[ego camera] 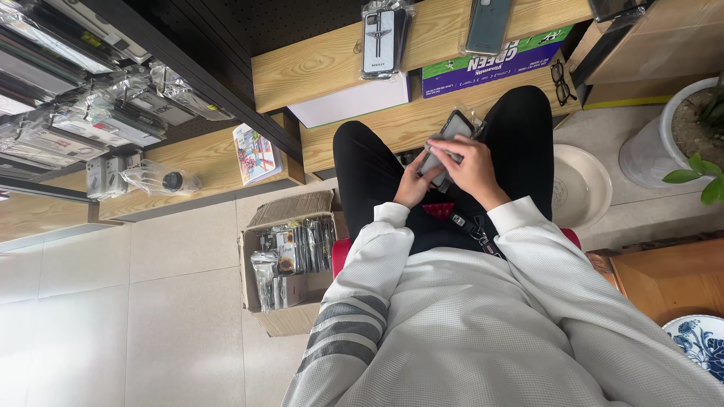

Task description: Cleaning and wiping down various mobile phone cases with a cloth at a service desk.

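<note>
Hands: the left hand and right hand both grip a dark grey phone case in clear crinkled wrap, held over the lap between black-trousered knees; the right hand's fingers curl over its face, the left clasps its lower edge
Clothing: white waffle-knit sweater with grey bands on the left sleeve
Seat: a red stool shows at the hips
Carton: an open brown cardboard box stands on the floor just beside the left leg, packed with glossy bagged cases
Shelves: pale wood-grain shelf ahead carries a white-and-black bagged case and a grey-green one; under it lie a flat white box and a purple-and-green carton; black-framed glasses rest near it
Wall: black pegboard rack at left hangs with shiny plastic-bagged cases
Floor: smooth beige tiles; a round cream bowl sits by the right knee, a white planter with green leaves beyond
</note>
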